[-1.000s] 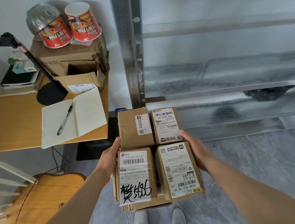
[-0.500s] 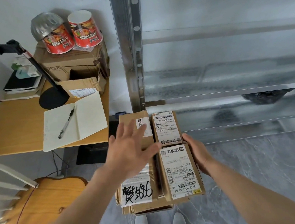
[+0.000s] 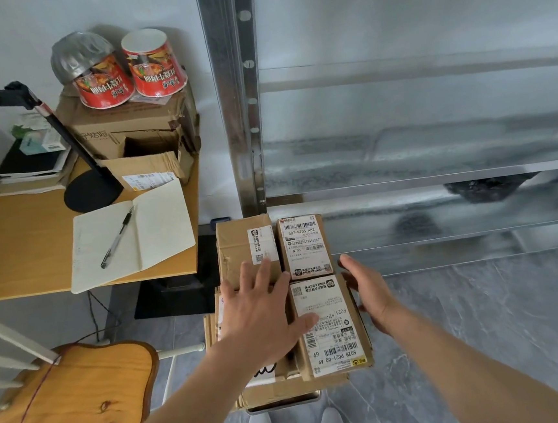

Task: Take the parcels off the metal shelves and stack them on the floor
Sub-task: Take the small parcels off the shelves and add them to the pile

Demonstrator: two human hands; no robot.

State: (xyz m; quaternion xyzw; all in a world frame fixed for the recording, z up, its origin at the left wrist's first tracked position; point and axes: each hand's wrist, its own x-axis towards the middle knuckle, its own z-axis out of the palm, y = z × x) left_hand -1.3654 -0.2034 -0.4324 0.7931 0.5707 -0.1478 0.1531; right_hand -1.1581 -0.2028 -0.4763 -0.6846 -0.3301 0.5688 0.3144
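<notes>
Galvanised metal shelves (image 3: 420, 178) rise just beyond both hands. Brown cardboard parcels (image 3: 302, 246), four labelled ones side by side atop a wider stack, sit between and under the hands. Left hand (image 3: 262, 310) lies flat on the near-left parcel, fingers spread; right hand (image 3: 368, 287), fingers straight and relaxed, touches the near-right parcel's outer side

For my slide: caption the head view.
Left hand flat on stacked parcels, right hand at their side, beside metal shelves.
</notes>
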